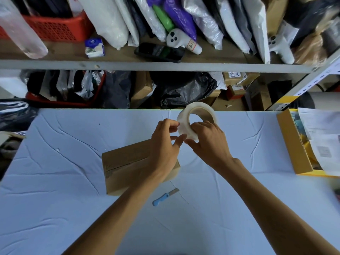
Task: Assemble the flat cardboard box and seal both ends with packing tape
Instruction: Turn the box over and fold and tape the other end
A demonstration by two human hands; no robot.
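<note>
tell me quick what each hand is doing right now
left hand: closed, fingertips pinching at the side of the tape roll
right hand: closed, gripping the tape roll from the other side

Only one view is given, from a wide-angle camera worn on the person's head. It looks forward and steeply down at the table (64, 181) from close above, facing the shelf (147, 65) behind the far edge.
</note>
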